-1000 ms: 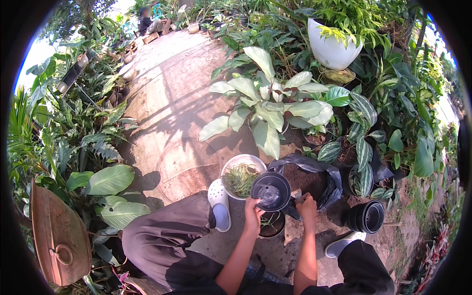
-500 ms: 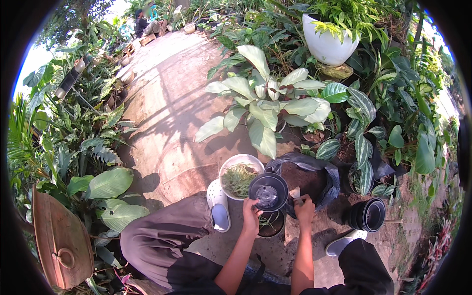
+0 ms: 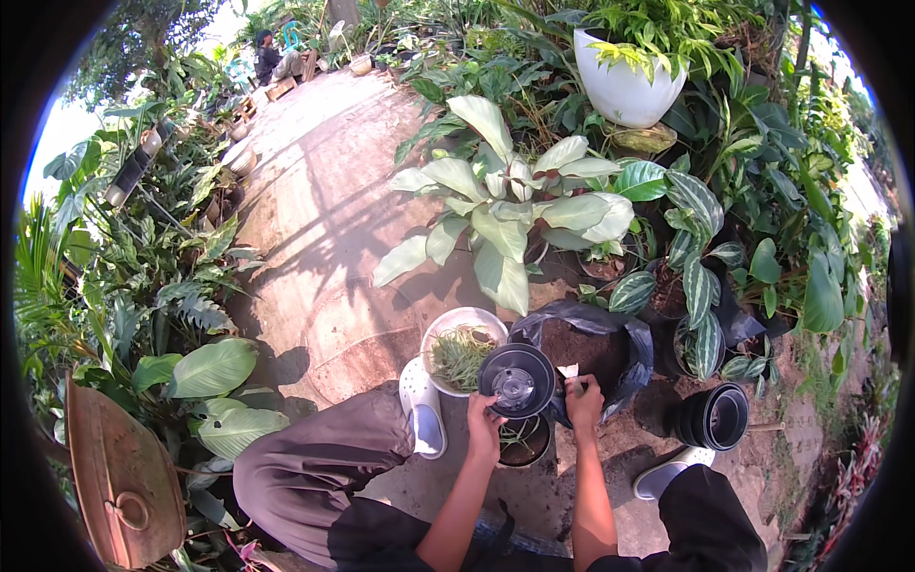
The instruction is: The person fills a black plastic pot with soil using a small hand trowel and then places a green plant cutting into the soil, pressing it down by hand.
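My left hand (image 3: 484, 425) grips the near rim of a black plastic pot (image 3: 539, 374), tilted so its inside and pale bottom show. In my right hand (image 3: 583, 402), closed fingers hold a small whitish piece (image 3: 568, 371), too small to name. That hand is at the near edge of a black plastic bag (image 3: 640, 355) with dark soil (image 3: 578, 347) inside. Left of the held pot, a white bowl (image 3: 434, 336) holds cut grass (image 3: 461, 357). Partly covered by the held pot, another dark pot (image 3: 527, 461) with some green blades stands below it on the ground.
Stacked black pots (image 3: 717, 418) lie beside my right shoe (image 3: 658, 477). A pale-leaved plant (image 3: 505, 224) stands ahead of the bag. A large white planter (image 3: 629, 91) is at the far right, a brown pot (image 3: 124, 477) at the near left. Another person (image 3: 272, 62) sits far down the path.
My right hand has moved slightly up and left at the bag's edge, and the whitish piece shows more plainly. The black pot stays in my left hand. The whole view has shifted slightly.
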`<state>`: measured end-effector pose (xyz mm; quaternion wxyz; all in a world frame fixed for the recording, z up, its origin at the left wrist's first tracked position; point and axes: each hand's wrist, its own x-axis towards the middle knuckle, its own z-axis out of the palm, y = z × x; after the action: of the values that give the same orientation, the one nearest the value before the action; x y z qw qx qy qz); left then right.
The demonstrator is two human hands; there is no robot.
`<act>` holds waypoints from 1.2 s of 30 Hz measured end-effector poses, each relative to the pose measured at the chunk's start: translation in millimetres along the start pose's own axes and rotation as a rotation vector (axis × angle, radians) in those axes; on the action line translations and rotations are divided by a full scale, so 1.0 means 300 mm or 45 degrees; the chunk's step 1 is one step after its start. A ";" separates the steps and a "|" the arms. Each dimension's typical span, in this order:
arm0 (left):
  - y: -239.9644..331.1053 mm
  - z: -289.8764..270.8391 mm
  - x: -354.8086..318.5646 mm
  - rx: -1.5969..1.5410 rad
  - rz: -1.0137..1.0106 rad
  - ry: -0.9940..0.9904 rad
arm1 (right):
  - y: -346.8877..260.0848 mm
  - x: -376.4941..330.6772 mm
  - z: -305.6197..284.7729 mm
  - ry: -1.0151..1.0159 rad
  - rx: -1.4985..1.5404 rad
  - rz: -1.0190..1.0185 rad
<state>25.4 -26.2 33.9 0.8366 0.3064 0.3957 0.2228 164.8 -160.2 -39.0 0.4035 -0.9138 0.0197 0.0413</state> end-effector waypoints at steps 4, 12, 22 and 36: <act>-0.006 0.010 -0.006 0.002 0.011 0.004 | 0.016 0.033 0.013 -0.063 -0.012 -0.066; -0.012 -0.014 0.006 -0.054 0.007 -0.081 | 0.061 0.040 0.002 0.025 0.213 -0.097; 0.001 0.001 -0.011 -0.120 -0.019 -0.074 | 0.031 0.030 -0.027 0.049 0.341 -0.013; -0.034 0.025 0.011 0.036 0.030 -0.201 | 0.006 0.072 -0.254 -0.059 0.552 -0.064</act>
<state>34.5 -33.9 28.9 0.8582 0.3393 0.3279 0.2022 190.5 -217.9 8.8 0.5917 -0.8048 -0.0039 0.0470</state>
